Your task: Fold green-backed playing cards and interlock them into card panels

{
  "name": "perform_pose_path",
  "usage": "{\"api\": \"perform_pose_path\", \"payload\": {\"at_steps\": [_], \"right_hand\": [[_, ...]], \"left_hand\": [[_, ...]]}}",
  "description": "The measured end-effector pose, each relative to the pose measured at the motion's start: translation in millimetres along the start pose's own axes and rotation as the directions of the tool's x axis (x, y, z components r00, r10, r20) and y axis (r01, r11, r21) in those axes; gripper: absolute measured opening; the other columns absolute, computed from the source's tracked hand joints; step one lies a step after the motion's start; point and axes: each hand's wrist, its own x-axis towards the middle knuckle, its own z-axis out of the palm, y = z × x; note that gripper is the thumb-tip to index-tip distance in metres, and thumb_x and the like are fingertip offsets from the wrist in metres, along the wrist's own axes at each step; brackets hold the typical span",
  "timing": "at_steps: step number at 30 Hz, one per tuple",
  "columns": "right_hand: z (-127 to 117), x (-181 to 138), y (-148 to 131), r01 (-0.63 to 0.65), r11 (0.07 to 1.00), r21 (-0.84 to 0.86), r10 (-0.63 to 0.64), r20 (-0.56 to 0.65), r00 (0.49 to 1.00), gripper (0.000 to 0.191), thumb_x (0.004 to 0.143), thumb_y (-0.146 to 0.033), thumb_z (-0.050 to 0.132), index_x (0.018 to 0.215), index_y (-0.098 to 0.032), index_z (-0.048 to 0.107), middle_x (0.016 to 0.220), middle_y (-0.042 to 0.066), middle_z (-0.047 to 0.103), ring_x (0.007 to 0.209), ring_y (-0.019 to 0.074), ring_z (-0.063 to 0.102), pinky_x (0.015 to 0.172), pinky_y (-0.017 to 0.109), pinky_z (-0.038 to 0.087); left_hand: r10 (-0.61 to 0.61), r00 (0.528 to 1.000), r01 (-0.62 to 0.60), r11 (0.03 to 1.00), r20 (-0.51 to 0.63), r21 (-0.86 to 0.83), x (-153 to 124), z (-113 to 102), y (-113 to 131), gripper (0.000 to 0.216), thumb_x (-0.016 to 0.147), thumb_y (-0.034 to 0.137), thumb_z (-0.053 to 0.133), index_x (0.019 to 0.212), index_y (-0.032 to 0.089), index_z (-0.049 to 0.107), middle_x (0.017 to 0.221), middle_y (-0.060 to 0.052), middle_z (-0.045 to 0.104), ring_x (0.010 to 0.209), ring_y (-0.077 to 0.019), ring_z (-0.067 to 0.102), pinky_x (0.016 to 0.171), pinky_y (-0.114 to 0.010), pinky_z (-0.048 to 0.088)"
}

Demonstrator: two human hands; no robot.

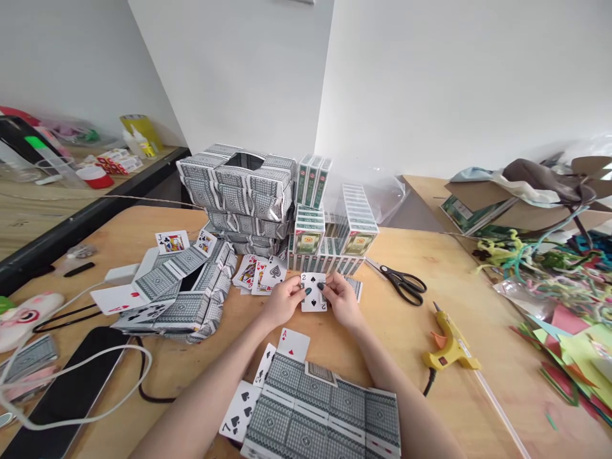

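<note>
head view: both hands (313, 299) pinch the two of spades (313, 292) flat

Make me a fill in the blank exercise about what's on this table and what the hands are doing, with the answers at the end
1. Both hands, left hand and right hand, hold a two of ____.
2. The black-handled scissors lie on the table beyond the yellow ____.
3. Nearest the camera, a joined sheet of face-down cards has an ace sticking out, printed in the colour ____.

Missing words: spades; glue gun; red
</note>
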Motion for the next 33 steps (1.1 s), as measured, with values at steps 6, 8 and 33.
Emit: {"api": "perform_pose_path", "payload": {"at_steps": [6,8,33], "right_hand": [[-5.2,2.5,2.9,-0.093,0.993,0.071,0.089,0.056,0.994,0.034,0.071,-0.052,0.059,0.067,-0.021,0.043,0.05,-0.006,0.045,0.042,0.0105,0.043,0.043,0.024,0.036],[-5.7,2.7,2.5,-0.082,0.994,0.074,0.078,0.054,0.995,0.035,0.073,-0.054,0.056,0.067,-0.022,0.043,0.05,-0.005,0.046,0.043,0.0112,0.044,0.044,0.025,0.038],[-4.2,0.2,-6.4,-0.037,0.994,-0.101,0.055,0.176,0.983,0.034,0.077,-0.053,0.052,0.067,-0.021,0.045,0.049,-0.005,0.044,0.044,0.0106,0.041,0.044,0.024,0.033]], "left_hand": [[-0.02,0.999,0.027,0.991,0.048,-0.133,2.4,-1.5,-1.2,0.018,0.076,0.033,0.056,0.076,0.015,0.053,0.067,-0.001,0.062,0.063,-0.0155,0.059,0.062,-0.028,0.046],[-0.022,0.999,0.026,0.992,0.035,-0.12,3.1,-2.2,-1.8,0.019,0.075,0.034,0.057,0.077,0.015,0.055,0.065,-0.001,0.062,0.062,-0.016,0.059,0.061,-0.028,0.046],[0.008,1.0,-0.009,0.995,-0.014,-0.1,4.1,-6.1,-1.0,0.019,0.077,0.034,0.056,0.079,0.015,0.055,0.067,0.0,0.061,0.063,-0.0146,0.057,0.062,-0.026,0.045]]}}
